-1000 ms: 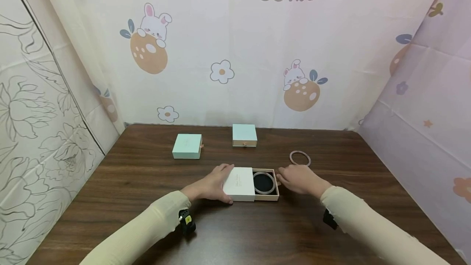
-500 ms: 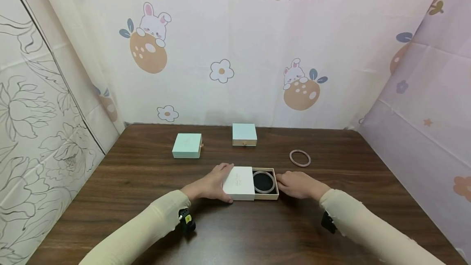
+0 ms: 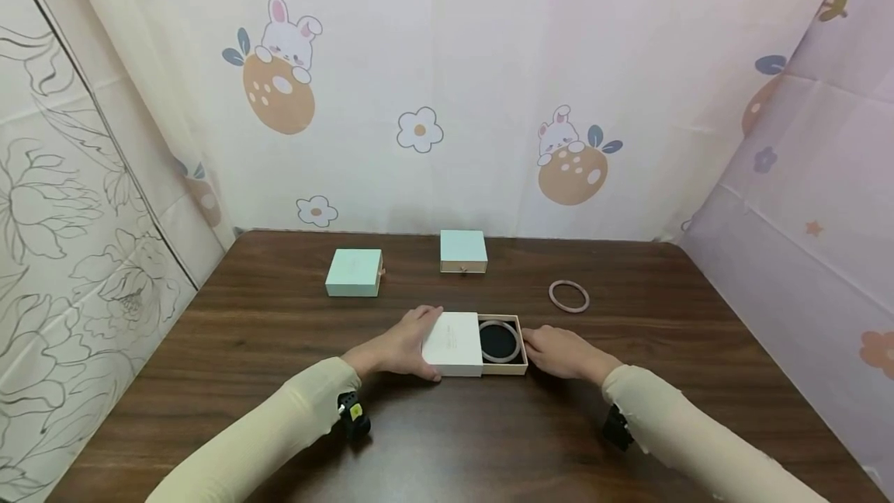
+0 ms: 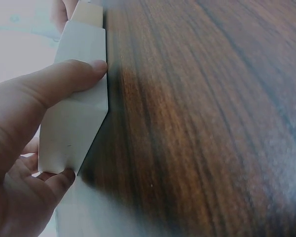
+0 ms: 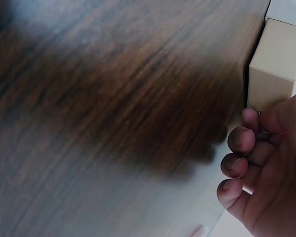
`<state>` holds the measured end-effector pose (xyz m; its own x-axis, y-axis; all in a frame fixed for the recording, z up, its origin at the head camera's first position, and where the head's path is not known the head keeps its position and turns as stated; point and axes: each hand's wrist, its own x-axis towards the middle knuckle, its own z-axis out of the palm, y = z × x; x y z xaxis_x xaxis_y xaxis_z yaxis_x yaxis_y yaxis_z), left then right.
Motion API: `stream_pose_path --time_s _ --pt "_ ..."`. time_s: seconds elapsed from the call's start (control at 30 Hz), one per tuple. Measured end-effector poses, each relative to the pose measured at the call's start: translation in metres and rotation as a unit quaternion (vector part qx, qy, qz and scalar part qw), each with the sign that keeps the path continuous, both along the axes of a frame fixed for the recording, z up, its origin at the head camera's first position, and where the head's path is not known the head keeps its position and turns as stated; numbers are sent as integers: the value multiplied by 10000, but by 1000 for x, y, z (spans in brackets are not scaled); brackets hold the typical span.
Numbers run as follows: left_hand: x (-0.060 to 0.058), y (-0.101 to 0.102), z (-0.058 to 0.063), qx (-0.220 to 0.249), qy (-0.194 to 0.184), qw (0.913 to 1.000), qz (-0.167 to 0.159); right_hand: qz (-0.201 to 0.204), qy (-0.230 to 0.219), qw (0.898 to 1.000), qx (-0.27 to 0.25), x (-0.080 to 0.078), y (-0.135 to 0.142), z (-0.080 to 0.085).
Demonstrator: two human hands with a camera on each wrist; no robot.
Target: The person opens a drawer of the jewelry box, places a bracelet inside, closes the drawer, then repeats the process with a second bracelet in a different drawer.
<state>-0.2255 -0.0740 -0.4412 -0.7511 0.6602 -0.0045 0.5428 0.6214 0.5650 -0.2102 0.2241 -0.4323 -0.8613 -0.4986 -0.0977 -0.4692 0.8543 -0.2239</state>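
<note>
A white jewellery box sleeve point(image 3: 450, 348) lies on the table with its drawer point(image 3: 506, 369) slid partly out to the right. Inside the drawer a pale bangle point(image 3: 500, 361) rests around a black pad, its left edge close to the sleeve. My left hand point(image 3: 400, 345) grips the sleeve from its left end, thumb along the near side, fingers at the back corner. At the drawer's outer end, my right hand point(image 3: 564, 352) has thumb and forefinger together where the small pull tab sits, pinching it; the tab is mostly hidden. Behind that hand lies a second bangle point(image 3: 571, 310).
Two pale green boxes stand farther back: one at the left point(image 3: 354, 272) with a small tab on its right side, another in the middle point(image 3: 463, 251) with its tab facing me. A printed curtain point(image 3: 363, 84) hangs behind the brown wooden table point(image 3: 447, 441).
My right hand has drawn slightly nearer to me, leaving the loose bangle fully visible, and its fingers have closed at the drawer's tab. The left hand and the drawer stay put.
</note>
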Motion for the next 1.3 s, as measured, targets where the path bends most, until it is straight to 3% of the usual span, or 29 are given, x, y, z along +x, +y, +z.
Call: stream_pose_path --time_s 0.33,0.73,1.3 --pt "0 0 -1 42 6 10000 -5 70 183 9998 79 1 -4 1" --pt "0 0 0 34 2 10000 -12 115 -29 9999 91 -1 -18 3" --pt "0 1 -2 -4 -91 9999 69 182 103 9998 75 -5 -25 -3"
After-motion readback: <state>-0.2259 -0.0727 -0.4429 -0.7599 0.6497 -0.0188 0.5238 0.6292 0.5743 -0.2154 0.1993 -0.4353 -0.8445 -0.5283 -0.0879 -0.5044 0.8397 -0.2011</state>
